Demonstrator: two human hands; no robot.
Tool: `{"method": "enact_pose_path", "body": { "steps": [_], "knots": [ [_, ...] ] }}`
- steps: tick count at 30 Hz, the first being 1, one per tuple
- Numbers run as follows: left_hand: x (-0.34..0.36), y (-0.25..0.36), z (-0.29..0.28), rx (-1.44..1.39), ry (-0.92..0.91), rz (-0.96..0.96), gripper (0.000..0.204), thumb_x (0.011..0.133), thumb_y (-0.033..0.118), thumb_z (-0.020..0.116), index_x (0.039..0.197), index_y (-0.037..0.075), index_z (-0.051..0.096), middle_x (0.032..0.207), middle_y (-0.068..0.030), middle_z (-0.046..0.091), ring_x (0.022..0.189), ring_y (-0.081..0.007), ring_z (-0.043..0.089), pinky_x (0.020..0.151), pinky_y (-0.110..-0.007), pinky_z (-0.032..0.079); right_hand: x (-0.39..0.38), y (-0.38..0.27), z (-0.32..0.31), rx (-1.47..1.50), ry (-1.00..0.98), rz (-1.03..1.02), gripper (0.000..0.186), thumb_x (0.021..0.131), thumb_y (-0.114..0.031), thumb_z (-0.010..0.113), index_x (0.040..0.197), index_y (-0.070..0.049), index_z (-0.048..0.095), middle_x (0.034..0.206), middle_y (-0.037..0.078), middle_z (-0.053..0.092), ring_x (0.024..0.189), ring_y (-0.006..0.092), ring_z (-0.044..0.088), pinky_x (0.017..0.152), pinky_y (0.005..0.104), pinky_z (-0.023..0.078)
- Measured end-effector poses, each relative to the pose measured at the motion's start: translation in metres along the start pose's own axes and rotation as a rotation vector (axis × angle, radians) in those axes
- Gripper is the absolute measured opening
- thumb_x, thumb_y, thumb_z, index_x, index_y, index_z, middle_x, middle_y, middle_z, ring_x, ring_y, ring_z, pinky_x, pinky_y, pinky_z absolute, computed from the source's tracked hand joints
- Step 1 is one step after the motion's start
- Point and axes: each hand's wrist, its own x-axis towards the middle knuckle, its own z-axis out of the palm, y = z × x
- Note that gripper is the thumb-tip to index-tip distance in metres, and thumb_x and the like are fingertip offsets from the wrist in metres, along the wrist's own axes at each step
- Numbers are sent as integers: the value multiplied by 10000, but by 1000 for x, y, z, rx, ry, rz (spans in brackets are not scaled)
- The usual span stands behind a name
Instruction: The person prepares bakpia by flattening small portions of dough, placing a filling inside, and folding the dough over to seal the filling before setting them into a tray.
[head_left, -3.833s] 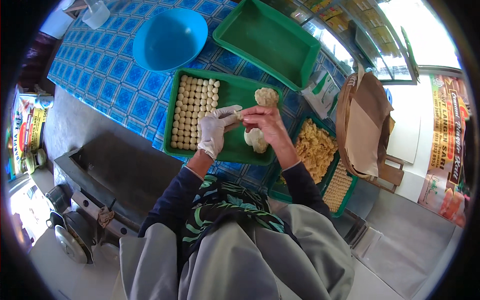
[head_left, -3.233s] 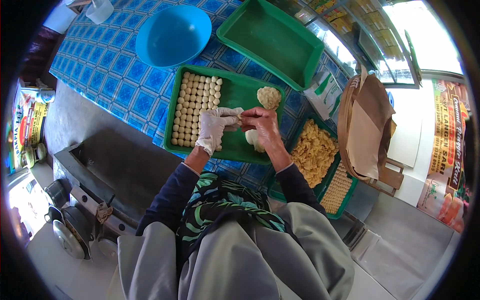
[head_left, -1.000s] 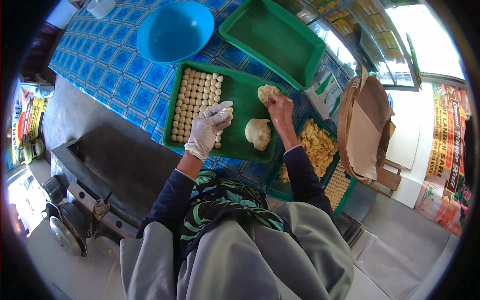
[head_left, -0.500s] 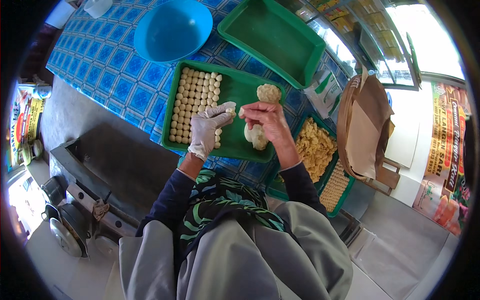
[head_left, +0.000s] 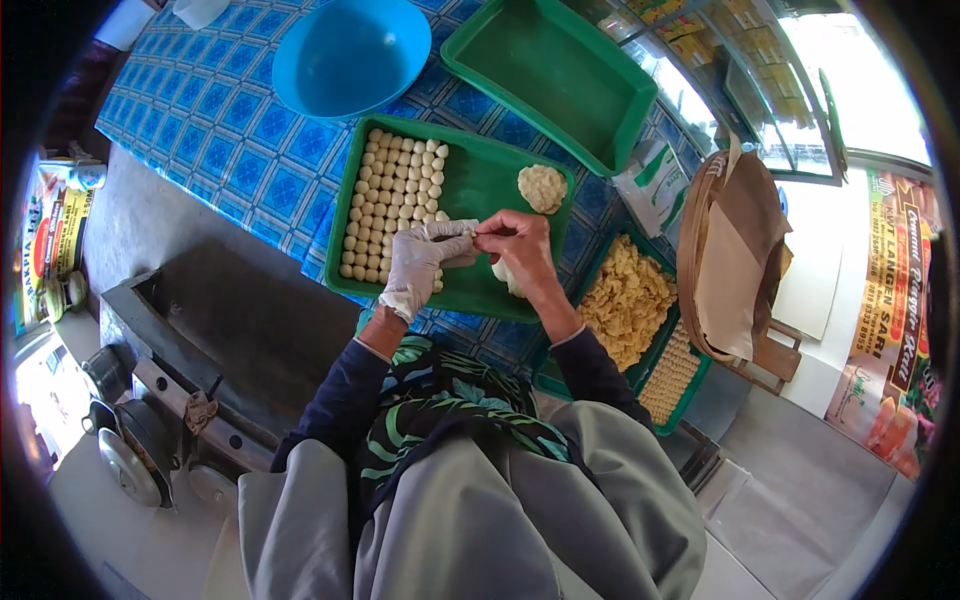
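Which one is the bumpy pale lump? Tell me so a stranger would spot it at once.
On the blue tablecloth, find the green tray with pale balls along its left side. In its far right corner sits the bumpy lump, fully in view, unlike the other lump, partly hidden by the right hand.

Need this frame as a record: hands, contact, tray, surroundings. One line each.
left hand: gloved
right hand: bare
contact: fingertips meet; anything between them too small to tell
tray: green; rows of pale balls at left, upper lump and lower lump at right, the latter partly hidden by the right hand
surroundings: blue bowl and second tray beyond; yellow pieces at right
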Motion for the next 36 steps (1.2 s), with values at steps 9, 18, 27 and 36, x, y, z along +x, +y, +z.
{"method": "enact_pose_path", "body": {
  "steps": [9, 18, 27, 36],
  "knots": [
    [3, -10, -9, -314, -39, -160, 188, 917, 63, 591, 1058, -54, 630, 1014, -125, 666, 904, -204, 666, 870, -334, 551, -8, 3, -6, -341, -42, -739, 100, 761, -18, 721, 853, 3, 690, 790, 78, 614, 723, 187, 635, 619, 284, 511],
    [8, -29, 5, 492, 63, 293, 359, 876, 1, 518, 1225, -62, 569, 1186, -158, 626, 1081, -221, 611, 950, -303, 472, 17, 24, 3, 311, 69, 43, 144, 764, -9, 731, 905, 1, 703, 757, 74, 687, 607, 136, 620, 557, 299, 520],
    [-11, -21, 19, 199, 84, 403, 685, 807, -162, 377, 1465, -9, 265, 1483, -163, 353, 1360, -243, 367, 1125, -335, 276, 17, 18, 33, 264, 155, -31, 158, 822, -9, 657, 966, 36, 703, 848, 127, 702, 695, 166, 668, 627, 300, 556],
    [-2, -7, 1, 94, 170, 298, 652, 793, -107, 440, 1429, -69, 304, 1387, -168, 474, 1293, -234, 450, 1065, -311, 353, 42, 37, 47, -12, 140, -370, 206, 823, 9, 629, 1020, 26, 685, 817, 105, 697, 676, 149, 668, 560, 278, 539]
  ]
}}
